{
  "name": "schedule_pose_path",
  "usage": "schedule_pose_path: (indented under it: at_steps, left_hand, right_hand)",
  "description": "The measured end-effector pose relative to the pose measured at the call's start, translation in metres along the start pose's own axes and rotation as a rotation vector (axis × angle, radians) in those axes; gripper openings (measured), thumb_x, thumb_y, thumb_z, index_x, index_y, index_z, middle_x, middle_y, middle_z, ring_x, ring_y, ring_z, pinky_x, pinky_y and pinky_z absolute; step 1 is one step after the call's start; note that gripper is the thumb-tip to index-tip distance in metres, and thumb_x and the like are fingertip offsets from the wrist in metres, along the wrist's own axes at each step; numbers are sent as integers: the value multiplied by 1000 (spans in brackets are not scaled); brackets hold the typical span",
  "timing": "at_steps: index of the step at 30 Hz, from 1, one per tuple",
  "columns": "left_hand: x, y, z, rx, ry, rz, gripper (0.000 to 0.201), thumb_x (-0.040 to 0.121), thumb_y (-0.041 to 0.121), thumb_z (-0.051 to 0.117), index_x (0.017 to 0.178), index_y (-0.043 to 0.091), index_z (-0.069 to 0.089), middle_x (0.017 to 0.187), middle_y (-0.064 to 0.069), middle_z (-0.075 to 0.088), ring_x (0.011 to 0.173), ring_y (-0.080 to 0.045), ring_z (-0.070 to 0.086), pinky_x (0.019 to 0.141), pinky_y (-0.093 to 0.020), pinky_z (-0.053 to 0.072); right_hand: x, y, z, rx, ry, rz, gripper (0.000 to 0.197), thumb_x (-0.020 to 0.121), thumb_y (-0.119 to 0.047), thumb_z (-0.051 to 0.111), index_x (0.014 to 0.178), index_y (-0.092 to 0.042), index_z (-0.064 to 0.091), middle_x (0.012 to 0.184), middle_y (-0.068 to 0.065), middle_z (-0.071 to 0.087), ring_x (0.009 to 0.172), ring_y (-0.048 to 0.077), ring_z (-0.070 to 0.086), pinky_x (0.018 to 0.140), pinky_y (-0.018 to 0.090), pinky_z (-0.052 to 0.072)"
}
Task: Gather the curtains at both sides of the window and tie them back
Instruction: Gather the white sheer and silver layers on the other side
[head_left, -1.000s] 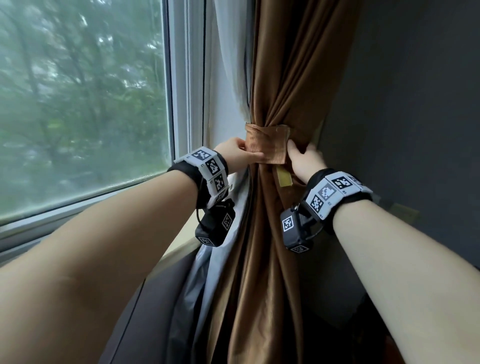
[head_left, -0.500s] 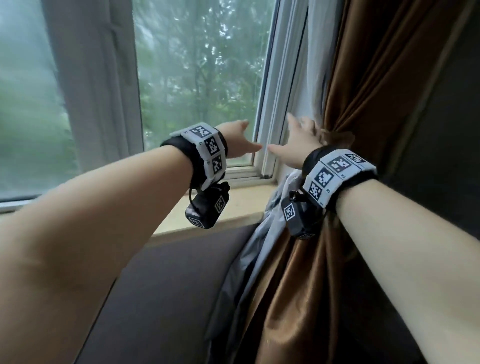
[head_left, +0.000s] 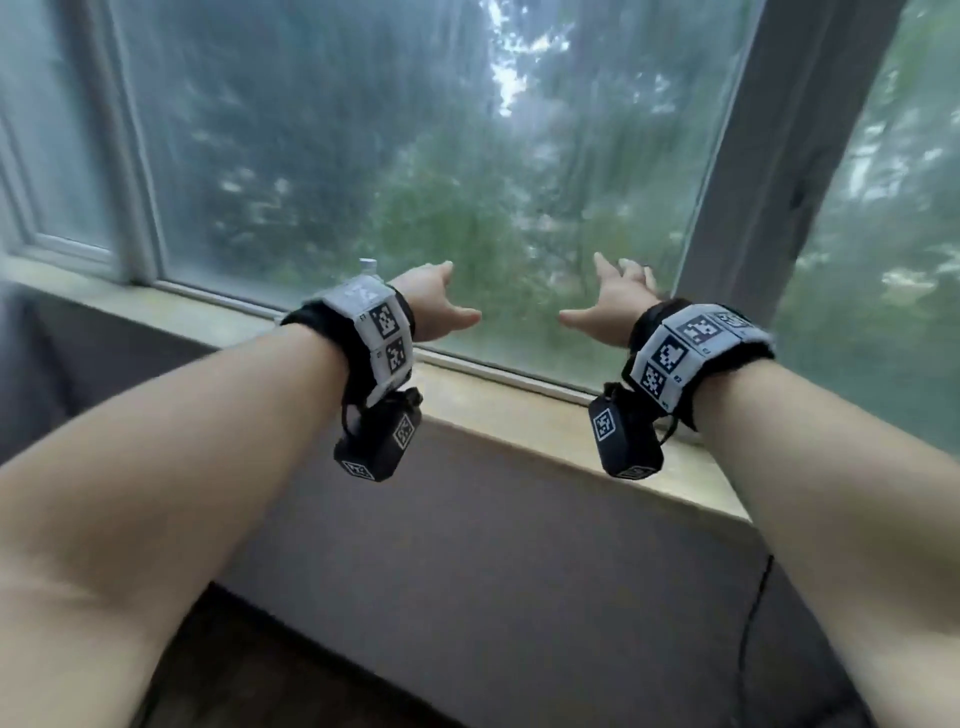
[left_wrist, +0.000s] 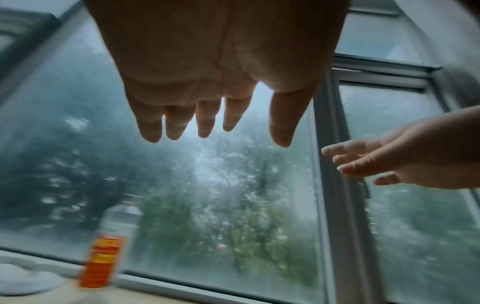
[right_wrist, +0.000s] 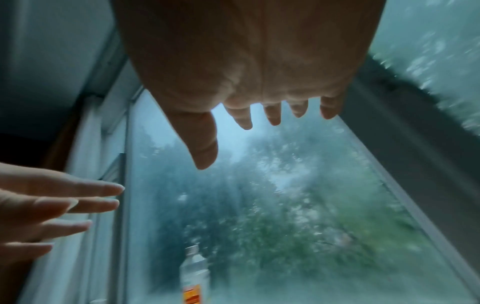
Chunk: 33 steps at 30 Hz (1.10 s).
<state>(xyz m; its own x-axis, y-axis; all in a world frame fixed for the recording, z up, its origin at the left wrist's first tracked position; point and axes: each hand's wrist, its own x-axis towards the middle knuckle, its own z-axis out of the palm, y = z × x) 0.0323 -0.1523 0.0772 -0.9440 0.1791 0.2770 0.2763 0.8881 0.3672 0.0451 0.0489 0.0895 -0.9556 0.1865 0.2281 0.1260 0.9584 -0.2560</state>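
Note:
No curtain shows in the head view; only the window glass (head_left: 467, 182) is in front of me. My left hand (head_left: 436, 306) and right hand (head_left: 608, 306) float side by side above the sill, fingers straight and spread, holding nothing. The left wrist view looks along the left hand (left_wrist: 207, 115) with its fingers stretched toward the glass and the right hand (left_wrist: 389, 162) beside it. In the right wrist view the right hand (right_wrist: 259, 115) is likewise spread, with the left hand (right_wrist: 64, 205) at the left edge. A dark brown strip (right_wrist: 59, 144) left of the frame may be curtain; I cannot tell.
A beige window sill (head_left: 519, 415) runs below the glass. A clear bottle (left_wrist: 103, 263) with an orange label stands on it near my left hand. A wide grey mullion (head_left: 769, 156) rises at the right. A thin black cable (head_left: 753, 623) hangs down the wall.
Both hands let go of the tieback on the brown curtain at the right. They moved left with my view to the middle of the window, and the curtain left the head view.

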Motion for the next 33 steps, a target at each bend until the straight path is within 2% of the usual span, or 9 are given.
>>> schedule_pose_path:
  at_steps: [3, 8, 14, 18, 21, 24, 27, 30, 33]
  left_hand:
    - [-6, -92, -37, 29, 54, -136, 71, 89, 39, 54, 145, 6, 25, 148, -14, 36, 134, -26, 37, 106, -32, 33]
    - [-4, -233, -93, 85, 104, -297, 75, 90, 40, 54, 147, 6, 18, 153, -11, 28, 139, -23, 31, 110, -29, 29]
    - [-2, -367, -154, 121, 153, -465, 71, 89, 40, 54, 145, 8, 26, 148, -11, 37, 136, -25, 37, 107, -30, 31]
    - [2, -436, -179, 84, 181, -550, 65, 89, 39, 54, 144, 14, 29, 146, -8, 41, 133, -23, 40, 103, -26, 33]
    - [6, -483, -187, 49, 215, -607, 64, 91, 37, 54, 144, 13, 29, 147, -8, 39, 134, -23, 39, 101, -25, 34]
    - [14, -535, -192, 27, 242, -660, 58, 92, 34, 53, 141, 11, 34, 144, -7, 43, 130, -23, 44, 98, -24, 35]
    - [31, -590, -197, 22, 265, -713, 64, 91, 35, 53, 145, 12, 28, 149, -7, 36, 132, -23, 41, 102, -25, 34]
    - [58, -646, -205, 17, 276, -748, 61, 91, 34, 53, 144, 11, 30, 148, -7, 39, 134, -22, 40, 103, -26, 33]
    - [88, -705, -220, 25, 277, -803, 70, 90, 38, 53, 148, 14, 21, 154, -5, 28, 139, -21, 32, 108, -27, 29]
  right_hand:
    - [18, -97, 33, 40, -44, -140, 90, 84, -54, 55, 149, -25, 1, 158, 9, -3, 145, 29, -6, 119, 42, 6]
    - [49, -256, 95, 121, -103, -327, 89, 84, -53, 57, 150, -25, 3, 157, 10, -1, 145, 27, -6, 119, 40, 4]
    - [77, -421, 148, 208, -174, -502, 89, 82, -52, 60, 149, -25, 8, 157, 10, 4, 145, 27, -1, 119, 39, 9]
    - [98, -498, 179, 260, -226, -586, 88, 82, -50, 61, 149, -23, 11, 156, 10, 6, 145, 27, 4, 119, 37, 11]
    - [115, -548, 204, 320, -258, -640, 87, 82, -47, 62, 149, -22, 13, 156, 11, 6, 145, 25, 8, 118, 34, 14]
    - [134, -598, 235, 372, -333, -698, 87, 82, -42, 64, 149, -21, 13, 156, 12, 4, 144, 25, 8, 117, 32, 17]
    - [161, -649, 270, 386, -384, -753, 85, 84, -39, 63, 149, -19, 12, 155, 11, 4, 144, 24, 9, 118, 31, 15]
    - [194, -701, 301, 414, -455, -786, 82, 85, -38, 62, 149, -20, 13, 155, 7, 8, 142, 23, 17, 115, 27, 20]
    - [228, -760, 322, 424, -520, -842, 80, 86, -37, 60, 149, -22, 13, 155, 7, 13, 141, 23, 22, 113, 32, 23]
